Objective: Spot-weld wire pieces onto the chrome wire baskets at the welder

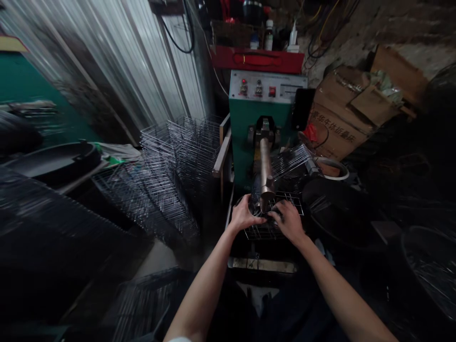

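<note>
A spot-welding machine [242, 142] with a green body stands in front of me. Its thick metal electrode arm [265, 164] points down between my hands. Below the tip lies a wire grid [261, 233], dark in the poor light. My left hand [245, 214] grips the grid left of the tip, thumb stretched inward. On the other side my right hand [288, 221] holds the grid with curled fingers close to the tip. Shadow hides the fingertips and any small part between them.
Stacked wire racks [171, 161] stand at the left. More wires [294, 159] rest right of the electrode arm. A phone [302, 109] is fixed at the control panel [263, 88]. Cardboard boxes [342, 114] and a dark round basin [338, 209] are at the right.
</note>
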A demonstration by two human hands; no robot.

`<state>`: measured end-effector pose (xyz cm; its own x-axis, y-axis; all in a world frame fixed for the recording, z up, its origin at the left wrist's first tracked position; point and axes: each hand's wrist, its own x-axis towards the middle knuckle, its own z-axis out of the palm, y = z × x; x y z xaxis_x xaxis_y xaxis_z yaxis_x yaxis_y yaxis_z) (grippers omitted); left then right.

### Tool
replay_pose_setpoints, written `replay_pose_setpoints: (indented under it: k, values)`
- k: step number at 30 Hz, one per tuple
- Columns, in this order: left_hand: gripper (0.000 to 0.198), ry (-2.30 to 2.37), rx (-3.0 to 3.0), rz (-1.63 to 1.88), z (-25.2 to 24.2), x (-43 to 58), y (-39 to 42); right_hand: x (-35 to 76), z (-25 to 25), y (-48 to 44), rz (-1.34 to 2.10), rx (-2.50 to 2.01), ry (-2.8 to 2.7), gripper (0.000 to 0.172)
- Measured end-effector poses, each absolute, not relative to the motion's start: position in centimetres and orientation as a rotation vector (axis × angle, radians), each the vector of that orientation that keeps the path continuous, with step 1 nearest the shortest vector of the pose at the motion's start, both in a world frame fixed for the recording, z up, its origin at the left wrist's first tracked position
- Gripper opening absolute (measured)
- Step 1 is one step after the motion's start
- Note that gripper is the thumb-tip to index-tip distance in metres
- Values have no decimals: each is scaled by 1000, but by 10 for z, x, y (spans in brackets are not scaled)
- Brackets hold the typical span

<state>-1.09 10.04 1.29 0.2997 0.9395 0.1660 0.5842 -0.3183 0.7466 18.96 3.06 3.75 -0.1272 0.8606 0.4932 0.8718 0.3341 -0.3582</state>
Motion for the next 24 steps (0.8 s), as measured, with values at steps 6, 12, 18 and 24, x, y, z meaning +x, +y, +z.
replay_pose_setpoints:
  k: [6,12,18,24]
  values:
    - [103,1307,2033,792,17,-12,101,188,36,31,-7,-1448,-1946,38]
    - [145,1144,1965,775,-3,-62,100,270,29,-7,58,-1581,-1862,40]
    - [126,1229,1592,808,-47,-121,51,464,-44,-163,5,-2345,-1476,53]
    - [98,1277,1362,862,-61,-91,4,500,-144,-294,389,-2444,-1163,20]
